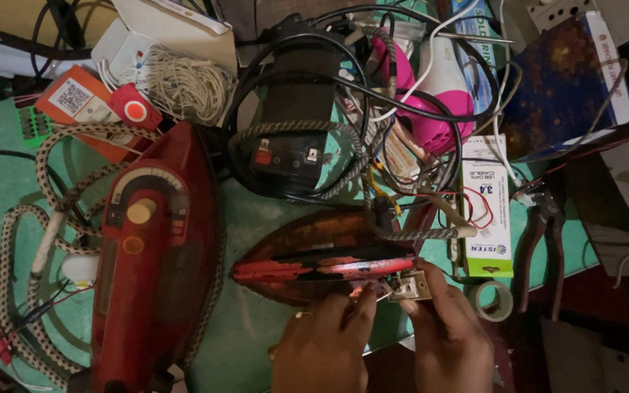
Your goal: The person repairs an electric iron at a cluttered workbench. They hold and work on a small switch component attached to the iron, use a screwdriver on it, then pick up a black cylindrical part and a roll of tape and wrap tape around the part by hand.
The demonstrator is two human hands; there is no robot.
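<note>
An opened red clothes iron (314,256) lies on its side on the green bench, its rusty soleplate facing away from me. My left hand (323,342) touches its near edge with the fingertips, a ring on one finger. My right hand (449,338) pinches a small beige terminal block (410,286) at the iron's rear end, where a braided cord (416,234) enters. A second, whole red iron (156,247) stands to the left with its dial up.
A black iron (293,120) with coiled cables, a pink hair dryer (431,94), a white and green box (488,207), pliers (544,233), a tape roll (494,300) and an orange box (81,102) crowd the bench. A braided cord (30,240) loops at left.
</note>
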